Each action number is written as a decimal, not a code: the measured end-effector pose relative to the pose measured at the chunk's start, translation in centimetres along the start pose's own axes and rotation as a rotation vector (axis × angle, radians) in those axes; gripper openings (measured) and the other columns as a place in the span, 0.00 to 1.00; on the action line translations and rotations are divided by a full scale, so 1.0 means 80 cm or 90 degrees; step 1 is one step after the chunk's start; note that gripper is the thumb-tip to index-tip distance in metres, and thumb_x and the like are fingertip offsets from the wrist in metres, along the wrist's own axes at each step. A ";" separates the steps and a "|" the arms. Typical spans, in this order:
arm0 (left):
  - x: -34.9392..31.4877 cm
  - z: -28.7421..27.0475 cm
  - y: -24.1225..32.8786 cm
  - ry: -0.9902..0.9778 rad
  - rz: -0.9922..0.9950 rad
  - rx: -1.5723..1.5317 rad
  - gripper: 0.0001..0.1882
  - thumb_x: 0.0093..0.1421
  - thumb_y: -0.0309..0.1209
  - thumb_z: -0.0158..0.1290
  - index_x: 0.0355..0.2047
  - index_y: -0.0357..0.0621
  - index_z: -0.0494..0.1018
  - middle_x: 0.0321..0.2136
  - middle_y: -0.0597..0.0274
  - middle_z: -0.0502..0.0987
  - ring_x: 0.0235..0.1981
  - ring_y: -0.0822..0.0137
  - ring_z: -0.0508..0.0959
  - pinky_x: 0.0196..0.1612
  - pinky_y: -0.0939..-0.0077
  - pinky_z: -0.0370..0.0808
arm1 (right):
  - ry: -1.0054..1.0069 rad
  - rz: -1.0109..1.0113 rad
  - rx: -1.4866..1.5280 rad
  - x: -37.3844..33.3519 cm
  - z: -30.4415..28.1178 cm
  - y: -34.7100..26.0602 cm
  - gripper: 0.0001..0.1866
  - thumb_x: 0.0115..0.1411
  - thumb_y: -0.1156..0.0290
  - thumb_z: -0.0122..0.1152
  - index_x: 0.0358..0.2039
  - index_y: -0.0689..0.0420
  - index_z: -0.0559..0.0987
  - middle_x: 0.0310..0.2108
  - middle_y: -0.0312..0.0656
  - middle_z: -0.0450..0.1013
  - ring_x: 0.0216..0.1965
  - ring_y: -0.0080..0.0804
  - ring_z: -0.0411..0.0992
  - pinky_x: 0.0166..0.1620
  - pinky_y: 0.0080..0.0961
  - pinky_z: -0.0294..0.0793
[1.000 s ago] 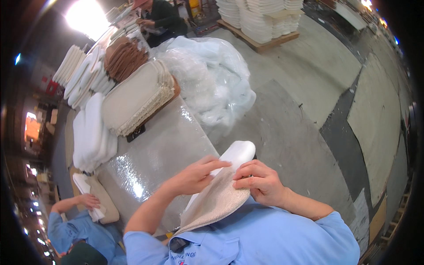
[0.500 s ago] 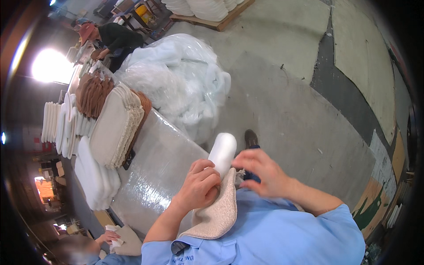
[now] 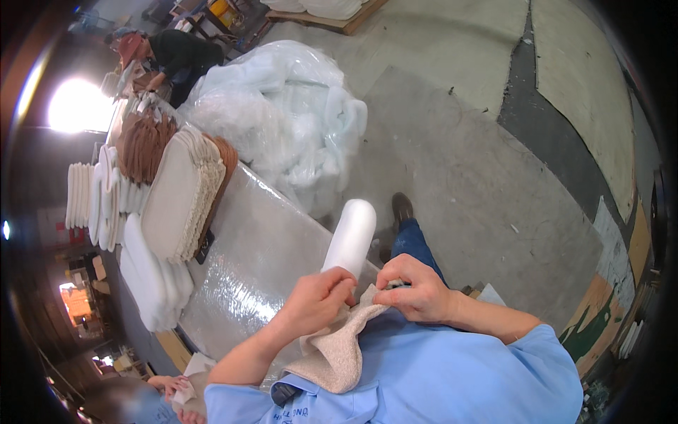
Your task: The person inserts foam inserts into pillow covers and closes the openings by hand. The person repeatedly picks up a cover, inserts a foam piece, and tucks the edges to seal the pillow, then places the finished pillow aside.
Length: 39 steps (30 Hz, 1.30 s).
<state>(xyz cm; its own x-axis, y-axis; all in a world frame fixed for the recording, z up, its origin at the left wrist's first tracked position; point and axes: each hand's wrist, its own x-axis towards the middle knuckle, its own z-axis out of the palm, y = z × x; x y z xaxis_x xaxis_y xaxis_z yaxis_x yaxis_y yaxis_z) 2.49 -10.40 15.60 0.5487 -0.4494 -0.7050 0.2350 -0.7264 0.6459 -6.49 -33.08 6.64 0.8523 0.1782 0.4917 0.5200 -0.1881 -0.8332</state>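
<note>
A white, round-ended foam pad [image 3: 353, 237] points away from my body, its near end beside a beige knit fabric cover [image 3: 337, 357]. My left hand [image 3: 318, 304] is closed on the cover where it meets the pad. How far the pad sits inside the fabric is hidden by my fingers. The cover's loose end droops toward my shirt. With thumb and fingers pinched, my right hand [image 3: 418, 291] grips the cover's edge to the right of the pad.
A plastic-covered table [image 3: 236, 272] stands to my left, bearing stacked beige covers [image 3: 173, 198], brown covers [image 3: 145, 145] and white pads [image 3: 150, 283]. Beyond it lies a large clear bag of white stuffing [image 3: 282, 113]. One co-worker [image 3: 180, 60] bends at far left; another's hands [image 3: 169, 385] hold fabric at lower left.
My right hand, apart from the fabric and blurred before, has come down and pinched the cover's edge. The pad has shifted slightly away from me, and more of it shows.
</note>
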 end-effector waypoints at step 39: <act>0.010 -0.017 0.055 -0.247 0.012 0.304 0.20 0.72 0.49 0.58 0.40 0.44 0.84 0.30 0.54 0.83 0.34 0.57 0.84 0.39 0.63 0.79 | -0.050 0.456 0.493 -0.034 0.033 0.023 0.08 0.69 0.76 0.66 0.47 0.61 0.85 0.42 0.36 0.84 0.45 0.20 0.79 0.50 0.23 0.78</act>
<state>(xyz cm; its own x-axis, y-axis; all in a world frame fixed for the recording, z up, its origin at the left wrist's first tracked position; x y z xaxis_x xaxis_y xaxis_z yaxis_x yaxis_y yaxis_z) 5.08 -13.23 18.29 0.1962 -0.5563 -0.8075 -0.2061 -0.8285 0.5206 -7.98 -31.38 3.15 0.9258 0.3365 -0.1725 -0.3033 0.3885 -0.8701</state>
